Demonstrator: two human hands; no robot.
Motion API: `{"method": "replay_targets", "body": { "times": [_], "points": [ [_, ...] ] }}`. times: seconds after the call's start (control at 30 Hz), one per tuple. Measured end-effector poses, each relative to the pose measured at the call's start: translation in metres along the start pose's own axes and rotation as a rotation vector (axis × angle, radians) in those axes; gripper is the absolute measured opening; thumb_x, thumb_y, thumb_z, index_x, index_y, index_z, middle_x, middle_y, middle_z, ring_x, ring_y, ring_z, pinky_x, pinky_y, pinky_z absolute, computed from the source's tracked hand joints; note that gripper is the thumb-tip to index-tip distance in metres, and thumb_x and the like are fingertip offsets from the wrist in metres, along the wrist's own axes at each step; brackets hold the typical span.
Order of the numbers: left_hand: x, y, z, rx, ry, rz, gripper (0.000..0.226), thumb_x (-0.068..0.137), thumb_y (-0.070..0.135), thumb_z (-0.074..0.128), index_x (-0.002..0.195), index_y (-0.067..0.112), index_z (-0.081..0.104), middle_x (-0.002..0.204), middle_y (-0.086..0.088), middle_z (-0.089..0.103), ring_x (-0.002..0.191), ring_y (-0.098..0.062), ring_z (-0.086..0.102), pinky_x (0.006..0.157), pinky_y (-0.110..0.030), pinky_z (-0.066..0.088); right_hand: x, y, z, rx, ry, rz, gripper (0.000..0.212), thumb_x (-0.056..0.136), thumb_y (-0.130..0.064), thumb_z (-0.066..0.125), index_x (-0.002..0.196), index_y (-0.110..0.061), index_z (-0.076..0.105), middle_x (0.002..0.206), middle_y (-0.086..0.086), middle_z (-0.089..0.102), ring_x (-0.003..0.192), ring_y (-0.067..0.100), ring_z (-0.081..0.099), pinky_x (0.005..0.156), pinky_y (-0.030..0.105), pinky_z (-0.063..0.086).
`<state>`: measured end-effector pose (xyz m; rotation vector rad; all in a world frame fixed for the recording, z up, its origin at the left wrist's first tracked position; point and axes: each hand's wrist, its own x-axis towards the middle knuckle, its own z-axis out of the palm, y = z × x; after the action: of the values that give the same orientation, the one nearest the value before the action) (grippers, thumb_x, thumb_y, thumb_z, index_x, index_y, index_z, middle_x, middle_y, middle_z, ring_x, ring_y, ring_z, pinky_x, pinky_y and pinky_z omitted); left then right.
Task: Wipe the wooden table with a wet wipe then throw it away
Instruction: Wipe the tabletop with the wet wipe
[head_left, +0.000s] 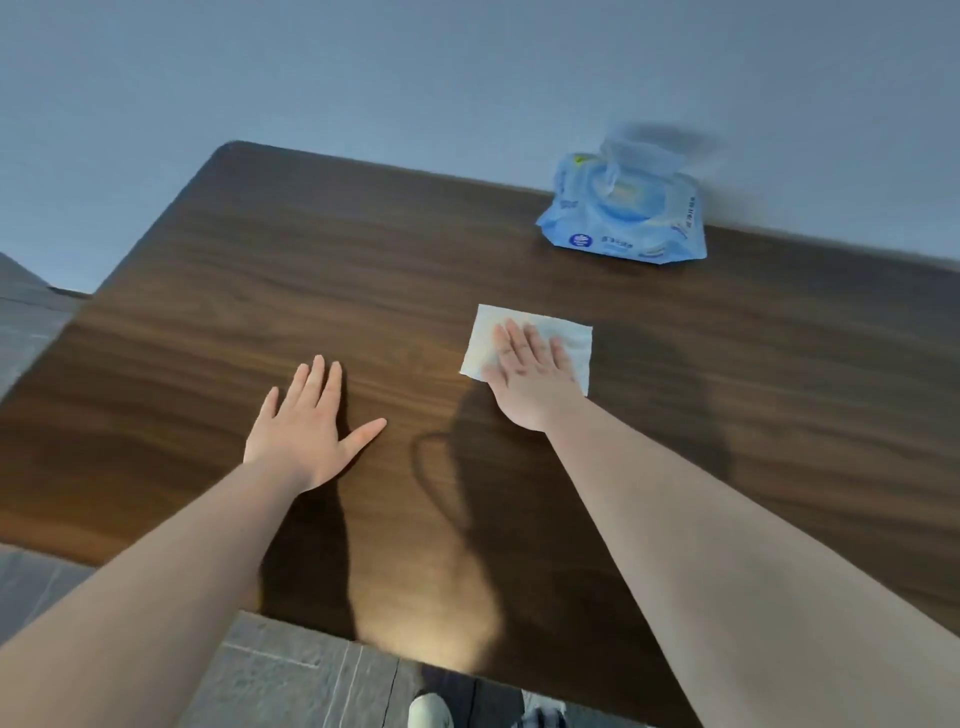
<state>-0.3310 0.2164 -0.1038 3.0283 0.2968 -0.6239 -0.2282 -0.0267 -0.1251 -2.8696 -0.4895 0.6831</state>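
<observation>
Both hands lie flat, fingers spread: left hand (306, 431) on wooden table (208, 312), right hand (530, 371) on wet wipe (566, 338).

White wet wipe (540, 332), dark-brown grained table (311, 270), blue wipes pack (623, 218).

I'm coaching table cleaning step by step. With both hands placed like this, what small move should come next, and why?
Probably slide the right hand sideways across the wood, dragging the wet wipe along. The palm already lies flat on the spread wipe, the left hand lies flat on the table, and most of the surface around the wipe looks unwiped. The wipes pack sits clear, near the wall.
</observation>
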Motion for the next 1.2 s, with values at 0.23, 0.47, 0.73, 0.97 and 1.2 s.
{"method": "replay_targets", "body": {
  "times": [0.23,0.47,0.73,0.97,1.2],
  "points": [
    [-0.025,-0.122,0.019,-0.136,0.001,-0.244,0.109,0.067,0.087,0.013,0.151,0.022,-0.007,0.161,0.001,-0.011,0.147,-0.016,-0.010,0.118,-0.047,0.002,0.052,-0.128,0.008,-0.065,-0.054,-0.195,0.058,0.099,-0.043,0.009,0.150,-0.024,-0.011,0.159,-0.007,-0.017,0.145,0.013,-0.019,0.118,0.041,-0.011],
    [-0.023,-0.128,0.030,-0.176,0.095,-0.233,0.104,0.068,0.090,0.008,0.150,0.028,-0.009,0.160,0.007,-0.014,0.146,-0.013,-0.015,0.117,-0.046,-0.005,0.090,-0.216,0.012,-0.136,-0.075,-0.328,0.058,0.099,-0.043,0.009,0.150,-0.024,-0.011,0.159,-0.007,-0.017,0.145,0.014,-0.019,0.117,0.041,-0.013],
    [-0.022,-0.128,0.030,-0.228,0.092,-0.219,0.102,0.070,0.089,0.014,0.150,0.030,-0.010,0.159,0.007,-0.015,0.145,-0.016,-0.017,0.116,-0.047,-0.012,0.126,-0.310,0.022,-0.216,-0.046,-0.475,0.059,0.100,-0.045,0.009,0.151,-0.022,-0.009,0.160,-0.004,-0.014,0.147,0.017,-0.014,0.118,0.043,-0.010],
    [-0.021,-0.132,0.031,-0.225,0.101,-0.178,0.095,0.077,0.080,0.024,0.152,0.028,-0.004,0.160,0.006,-0.015,0.145,-0.018,-0.017,0.117,-0.051,-0.007,0.143,-0.370,0.029,-0.235,-0.050,-0.591,0.058,0.101,-0.042,0.012,0.151,-0.021,-0.008,0.161,-0.001,-0.013,0.147,0.018,-0.015,0.117,0.044,-0.010],
    [-0.020,-0.132,0.031,-0.215,0.071,-0.195,0.099,0.074,0.082,0.022,0.150,0.028,-0.010,0.160,0.005,-0.013,0.146,-0.018,-0.016,0.117,-0.049,-0.009,0.123,-0.349,0.030,-0.205,-0.077,-0.548,0.058,0.101,-0.041,0.014,0.151,-0.022,-0.008,0.161,-0.004,-0.013,0.147,0.016,-0.013,0.116,0.041,-0.010]
  ]
}}
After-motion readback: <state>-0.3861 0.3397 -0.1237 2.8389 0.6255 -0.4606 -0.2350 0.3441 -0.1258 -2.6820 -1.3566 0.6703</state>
